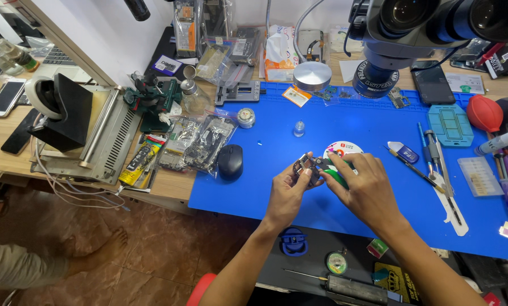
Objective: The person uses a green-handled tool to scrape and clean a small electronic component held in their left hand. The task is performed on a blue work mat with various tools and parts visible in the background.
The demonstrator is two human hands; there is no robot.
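1. Far left I see a black box-shaped machine (pixel 67 113) on the wooden bench (pixel 169 184).
2. Next comes a dark oval computer mouse (pixel 230 161), at the left edge of the big blue rubber work mat (pixel 265 187).
3. My left hand (pixel 288 192) is over the mat. Its fingers are pinched shut on a small silver metal clamp frame (pixel 308 164), held just above the mat.
4. My right hand (pixel 367 190) is just beside it. Its fingertips touch the same frame, and they wrap a green-handled tool (pixel 338 177). I cannot tell how tight that grip is.
5. Behind the hands lies a round white disc with red print (pixel 344 148), flat on the mat.
6. Further right lie a few thin pen-like tools (pixel 432 153).
7. Far right sits a red rubber air-blower ball (pixel 484 113).
8. Above all that hangs a dark microscope head (pixel 412 28).
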